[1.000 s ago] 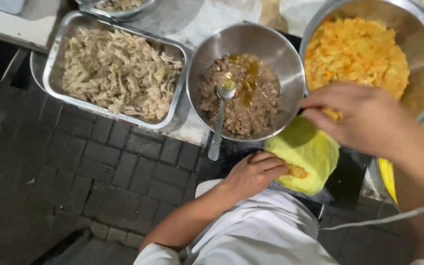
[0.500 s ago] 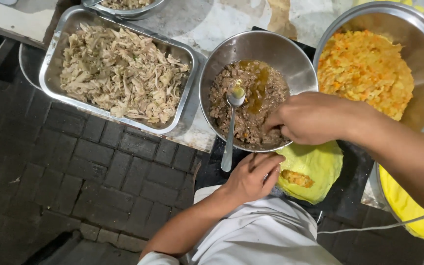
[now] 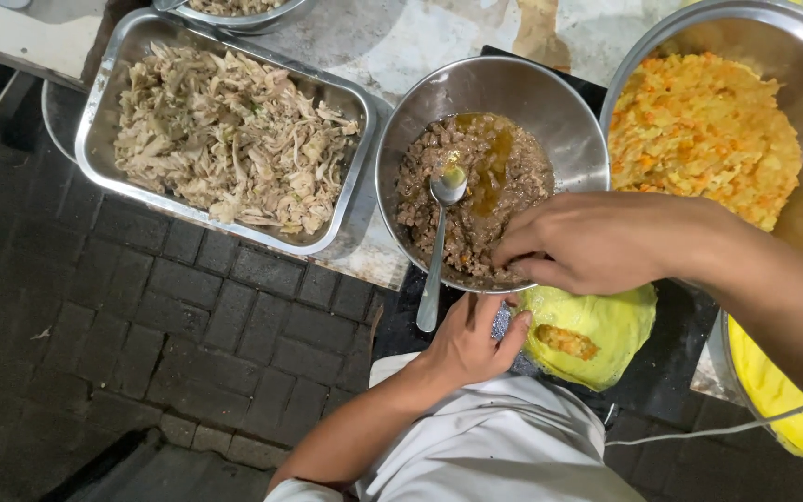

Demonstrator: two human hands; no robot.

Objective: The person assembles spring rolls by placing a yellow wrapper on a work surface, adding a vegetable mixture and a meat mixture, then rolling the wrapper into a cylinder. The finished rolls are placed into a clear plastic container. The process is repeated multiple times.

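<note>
Under the right hand (image 3: 597, 244), fingertips pinched together in the minced-meat bowl (image 3: 513, 93), a spoon (image 3: 439, 232) rests alongside. Below, the left hand (image 3: 471, 339) cups a yellow wrapper (image 3: 606, 325), its grip clamped on that wrapper's edge.

- Right hand (image 3: 606, 244): moved from the rim of the orange-filling bowl (image 3: 708, 139) at upper right to the centre, fingertips now dipped into the near edge of the minced-meat bowl (image 3: 490, 177).
- Yellow wrapper (image 3: 592, 330): orange filling now visible on it, lower centre-right.
</note>
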